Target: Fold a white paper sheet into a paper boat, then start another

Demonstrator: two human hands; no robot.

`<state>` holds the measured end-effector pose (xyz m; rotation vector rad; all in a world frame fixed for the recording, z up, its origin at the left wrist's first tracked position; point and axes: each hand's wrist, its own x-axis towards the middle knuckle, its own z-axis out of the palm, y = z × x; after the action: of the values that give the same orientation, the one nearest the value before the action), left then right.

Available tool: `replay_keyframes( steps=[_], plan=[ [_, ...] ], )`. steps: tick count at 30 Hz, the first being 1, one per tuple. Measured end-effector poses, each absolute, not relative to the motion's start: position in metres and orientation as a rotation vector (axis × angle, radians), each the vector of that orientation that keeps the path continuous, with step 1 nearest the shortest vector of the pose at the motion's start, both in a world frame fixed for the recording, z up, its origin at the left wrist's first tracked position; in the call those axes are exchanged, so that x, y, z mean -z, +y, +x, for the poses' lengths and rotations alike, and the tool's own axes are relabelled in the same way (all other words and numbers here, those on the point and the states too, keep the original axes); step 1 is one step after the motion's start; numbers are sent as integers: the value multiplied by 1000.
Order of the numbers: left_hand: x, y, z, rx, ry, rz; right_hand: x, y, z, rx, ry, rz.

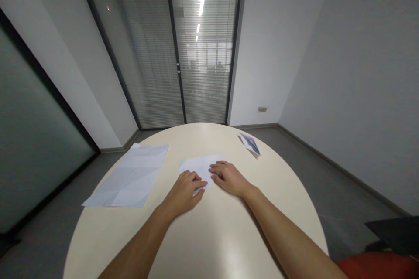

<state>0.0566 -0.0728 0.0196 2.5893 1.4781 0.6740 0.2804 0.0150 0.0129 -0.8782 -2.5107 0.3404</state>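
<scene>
The small folded paper [200, 166] lies flat near the middle of the round table [209, 235], long axis running left-right, near edge tucked under both hands. Left hand [185, 192] rests on its near-left corner, fingers curled loosely, pressing down – not gripping. Right hand [229, 178] lies flat on the near-right edge, fingers almost straight, pointing left. The fingertips of the two hands nearly meet. A creased sheet [129, 176] lies well to the left; a small folded piece [250, 144] sits at the far right, apart.
</scene>
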Motion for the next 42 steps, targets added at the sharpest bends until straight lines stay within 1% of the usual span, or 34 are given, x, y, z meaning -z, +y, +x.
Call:
replay_keyframes(
  steps=[5,9,15,24,29,42],
  plan=[
    [-16,-76,57,-658,1348,2607,-16,9,281,-424,-2582,-929],
    [-9,-76,55,-602,1344,2514,-15,9,284,-482,-2603,-1045],
    [-7,-76,54,-617,1339,2489,-7,14,285,-464,-2522,-1201],
    [-6,-76,53,-596,1355,2496,-8,12,285,-436,-2539,-1205],
    [-7,-76,55,-591,1359,2492,-10,11,288,-488,-2602,-1156],
    [-4,-74,54,-594,1351,2514,-14,10,288,-538,-2651,-1190]
  ],
)
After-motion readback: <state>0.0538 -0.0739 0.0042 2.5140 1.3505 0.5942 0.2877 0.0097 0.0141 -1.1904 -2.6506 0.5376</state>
